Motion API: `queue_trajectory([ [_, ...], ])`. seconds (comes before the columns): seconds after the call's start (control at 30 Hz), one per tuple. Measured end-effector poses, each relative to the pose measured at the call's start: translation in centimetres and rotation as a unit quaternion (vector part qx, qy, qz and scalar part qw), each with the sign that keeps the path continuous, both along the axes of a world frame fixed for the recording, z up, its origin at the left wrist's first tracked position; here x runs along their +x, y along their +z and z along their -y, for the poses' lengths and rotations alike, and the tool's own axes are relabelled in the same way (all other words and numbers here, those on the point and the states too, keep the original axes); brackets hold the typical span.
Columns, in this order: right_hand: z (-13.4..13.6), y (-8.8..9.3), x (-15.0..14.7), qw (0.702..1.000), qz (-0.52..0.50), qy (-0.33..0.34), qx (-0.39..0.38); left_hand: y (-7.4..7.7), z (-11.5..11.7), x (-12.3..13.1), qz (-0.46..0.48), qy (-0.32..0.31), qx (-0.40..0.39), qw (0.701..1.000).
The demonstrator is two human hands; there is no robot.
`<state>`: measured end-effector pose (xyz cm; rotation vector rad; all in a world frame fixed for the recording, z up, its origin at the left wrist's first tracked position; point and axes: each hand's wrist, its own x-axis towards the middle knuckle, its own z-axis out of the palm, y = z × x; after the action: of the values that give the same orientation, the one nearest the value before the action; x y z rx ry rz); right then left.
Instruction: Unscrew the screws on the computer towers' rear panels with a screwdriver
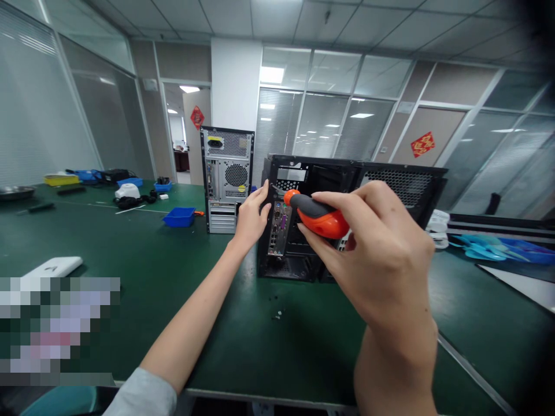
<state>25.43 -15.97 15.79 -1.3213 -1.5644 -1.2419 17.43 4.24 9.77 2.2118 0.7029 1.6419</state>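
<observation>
My right hand [381, 248] is wrapped round the handle of an orange and dark grey screwdriver [323, 215]. The screwdriver points away from me, towards the rear of a black computer case [288, 266]; its shaft and tip are mostly hidden by the handle. On the case's left edge lies my left hand [254, 212], thumb and fingers stretched out and apart, touching the metal. Between the hands shows the port panel [278, 228], with a purple connector and several sockets. Several tiny screws [278, 315] lie loose on the green table in front of the case.
A second computer tower [229, 179] stands behind to the left, by a blue tray [180, 217]. Left lie a white device [56, 267] and a white object with black cables [129, 192]. Blue plastic items [485, 247] lie right. The green tabletop [173, 254] ends near me.
</observation>
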Motion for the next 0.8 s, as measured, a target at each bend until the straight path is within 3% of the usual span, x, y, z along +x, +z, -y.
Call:
queue_trajectory([
  [0.8,-0.22,0.12,-0.22,0.999,-0.026,-0.009,0.019,-0.07,-0.03,-0.13,0.001,-0.006,-0.004,1.0],
])
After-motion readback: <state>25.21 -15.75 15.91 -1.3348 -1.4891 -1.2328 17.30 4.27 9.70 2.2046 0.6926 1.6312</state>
